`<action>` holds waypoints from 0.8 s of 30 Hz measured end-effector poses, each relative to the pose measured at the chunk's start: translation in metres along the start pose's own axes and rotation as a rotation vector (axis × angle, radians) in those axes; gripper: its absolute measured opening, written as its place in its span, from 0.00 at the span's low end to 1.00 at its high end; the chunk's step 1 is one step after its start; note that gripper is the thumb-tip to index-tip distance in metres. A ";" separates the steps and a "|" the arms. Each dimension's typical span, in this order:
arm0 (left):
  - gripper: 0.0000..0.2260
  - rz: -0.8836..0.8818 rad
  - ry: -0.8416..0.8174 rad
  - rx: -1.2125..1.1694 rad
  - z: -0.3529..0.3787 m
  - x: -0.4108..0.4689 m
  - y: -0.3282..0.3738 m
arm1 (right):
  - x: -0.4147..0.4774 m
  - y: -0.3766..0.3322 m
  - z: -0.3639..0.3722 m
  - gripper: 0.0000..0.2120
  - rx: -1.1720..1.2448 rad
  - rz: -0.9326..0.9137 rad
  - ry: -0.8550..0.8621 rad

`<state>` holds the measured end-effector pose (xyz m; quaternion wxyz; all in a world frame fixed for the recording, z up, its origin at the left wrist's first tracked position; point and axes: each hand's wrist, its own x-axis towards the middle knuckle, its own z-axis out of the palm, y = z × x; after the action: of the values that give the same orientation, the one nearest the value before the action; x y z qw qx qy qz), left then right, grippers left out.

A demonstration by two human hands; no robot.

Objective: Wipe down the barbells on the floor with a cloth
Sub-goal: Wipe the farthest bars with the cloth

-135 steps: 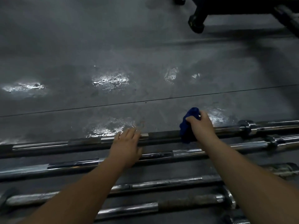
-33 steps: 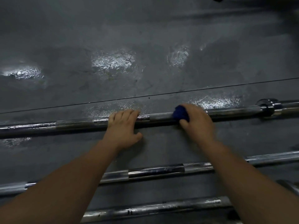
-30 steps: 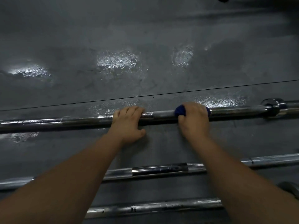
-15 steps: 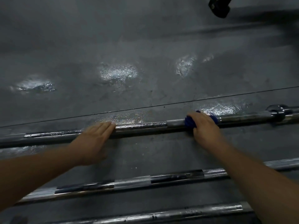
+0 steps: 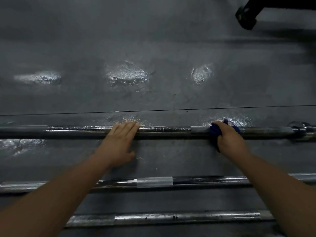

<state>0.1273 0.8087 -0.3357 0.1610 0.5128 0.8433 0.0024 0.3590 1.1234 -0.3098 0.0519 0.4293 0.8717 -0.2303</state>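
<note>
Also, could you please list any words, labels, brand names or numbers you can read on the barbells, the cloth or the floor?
None can be read.
Far barbell: no lettering shows on the shaft or collar.
Middle barbell and near barbell: only small dark flecks, too blurred to read as marks.
Blue cloth: plain, mostly hidden by the right hand.
Floor: only glare patches.

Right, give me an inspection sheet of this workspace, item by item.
Surface: dark grey floor, glossy patches, one thin seam across it.
Job's things: three barbells in view; far barbell being worked, middle barbell and near barbell lying untouched; blue cloth wrapped on the far one.
Clutter: nothing seen.
Grippers: left hand flat, fingers resting on the far barbell; right hand grips the cloth round it.
Cables: nothing seen.
Surroundings: black equipment foot, top right.
</note>
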 end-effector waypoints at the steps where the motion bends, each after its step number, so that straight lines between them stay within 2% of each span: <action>1: 0.46 -0.010 -0.006 0.003 -0.001 -0.001 0.001 | -0.001 -0.002 0.002 0.31 0.018 0.009 0.006; 7: 0.48 -0.036 -0.022 0.055 -0.001 -0.006 0.013 | -0.009 -0.007 0.009 0.28 0.006 0.024 0.028; 14: 0.47 0.014 -0.040 0.025 -0.006 -0.005 0.001 | -0.013 -0.016 0.011 0.25 0.054 0.078 0.063; 21: 0.46 0.002 -0.048 0.026 -0.013 -0.015 0.007 | -0.018 -0.011 -0.010 0.27 -0.133 0.059 -0.154; 24: 0.46 0.000 -0.035 0.026 -0.014 -0.018 0.006 | -0.009 -0.011 -0.010 0.26 -0.087 0.088 -0.201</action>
<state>0.1366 0.7984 -0.3166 0.1691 0.5149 0.8402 -0.0172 0.3577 1.1159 -0.2942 0.1677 0.4393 0.8516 -0.2315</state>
